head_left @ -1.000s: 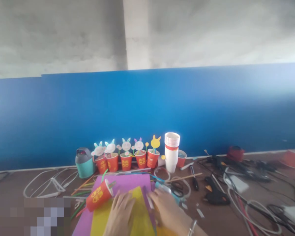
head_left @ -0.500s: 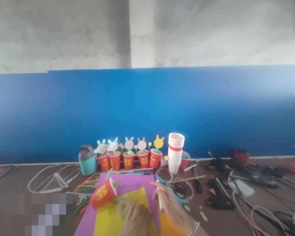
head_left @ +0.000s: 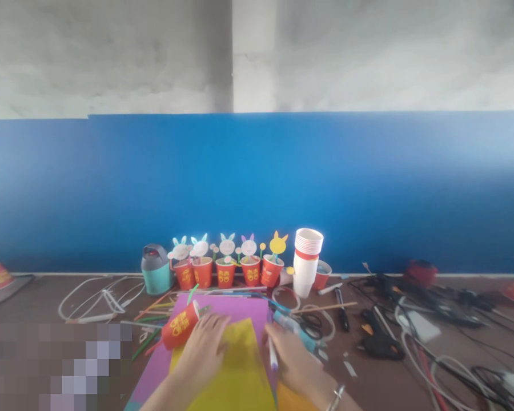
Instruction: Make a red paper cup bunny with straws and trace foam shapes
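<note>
My right hand (head_left: 293,357) is closed on a white marker with a purple end (head_left: 273,355), whose purple end points down over the right edge of the yellow paper (head_left: 235,379). On the left side of that sheet my left hand (head_left: 205,345) reaches across, blurred, its fingertips curving down so that I cannot make out what is under them. Just beside it a red paper cup (head_left: 180,324) with gold characters lies tilted on its side. Beneath the yellow sheet lies purple paper (head_left: 240,306), and some orange paper (head_left: 294,398) shows under my right wrist. No clear tape ring is visible.
Behind the papers stand several red cups with rabbit-shaped cutouts (head_left: 225,273), a stack of white cups (head_left: 305,271) and a teal container (head_left: 156,274). To the right are a light-blue tube (head_left: 293,326), a black glue gun (head_left: 379,342) and tangled cables (head_left: 441,365).
My left hand has moved left and forward toward the lying cup. The clear tape ring that lay by it is out of sight. The marker has shifted lower in my right hand.
</note>
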`<state>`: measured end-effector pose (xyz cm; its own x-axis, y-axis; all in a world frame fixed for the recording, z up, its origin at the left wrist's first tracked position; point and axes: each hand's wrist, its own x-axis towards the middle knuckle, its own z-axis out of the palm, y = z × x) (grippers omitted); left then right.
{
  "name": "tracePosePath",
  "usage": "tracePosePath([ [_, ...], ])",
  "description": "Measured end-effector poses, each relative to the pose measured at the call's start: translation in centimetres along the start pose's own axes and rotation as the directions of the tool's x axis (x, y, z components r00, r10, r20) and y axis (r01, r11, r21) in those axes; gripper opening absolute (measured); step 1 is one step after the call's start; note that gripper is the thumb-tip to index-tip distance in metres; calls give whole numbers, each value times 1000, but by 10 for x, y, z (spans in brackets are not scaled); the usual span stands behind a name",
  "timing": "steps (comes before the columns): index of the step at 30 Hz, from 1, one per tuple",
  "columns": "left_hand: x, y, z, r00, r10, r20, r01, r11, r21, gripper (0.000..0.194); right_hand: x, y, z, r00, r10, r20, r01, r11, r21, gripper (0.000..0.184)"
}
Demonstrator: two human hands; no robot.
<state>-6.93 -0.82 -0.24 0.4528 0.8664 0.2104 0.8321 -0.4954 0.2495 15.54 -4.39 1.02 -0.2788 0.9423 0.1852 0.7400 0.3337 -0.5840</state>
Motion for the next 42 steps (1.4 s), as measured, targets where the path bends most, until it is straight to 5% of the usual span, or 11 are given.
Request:
tracePosePath([
  [8, -13, -2, 11, 994, 91, 67, -88, 995, -48, 48, -8, -6, 11, 978, 148, 147, -163, 982, 95, 33],
  [14, -15, -9, 25, 991, 126, -35, -127, 992, -26, 43, -10, -10, 25, 971, 232, 62, -231, 973, -24, 47],
  [19, -18, -14, 41, 978, 139, -158, -145, 989, -24, 44, -5, -9, 26, 955, 285, 77, -294, 943, 154, 44],
  [29, -25, -14, 50, 986, 116, -119, -123, 991, -46, 48, -6, -14, 16, 956, 286, 68, -289, 957, 30, 39],
  [31, -25, -10, 49, 983, 125, -134, -136, 987, -81, 49, -4, -16, 7, 966, 255, 30, -256, 967, 5, 24],
  [33, -24, -8, 48, 983, 121, -139, -135, 986, -102, 51, -1, -19, 0, 979, 199, -49, -195, 977, 81, 7],
  [37, -22, -5, 43, 987, 101, -123, -111, 991, -74, 54, 2, -17, 0, 964, 245, -107, -175, 882, 437, 40],
  [42, -27, -13, 37, 979, 132, -154, -120, 989, 87, 51, -2, -9, 9, 960, 253, -118, -147, 818, 556, 47],
])
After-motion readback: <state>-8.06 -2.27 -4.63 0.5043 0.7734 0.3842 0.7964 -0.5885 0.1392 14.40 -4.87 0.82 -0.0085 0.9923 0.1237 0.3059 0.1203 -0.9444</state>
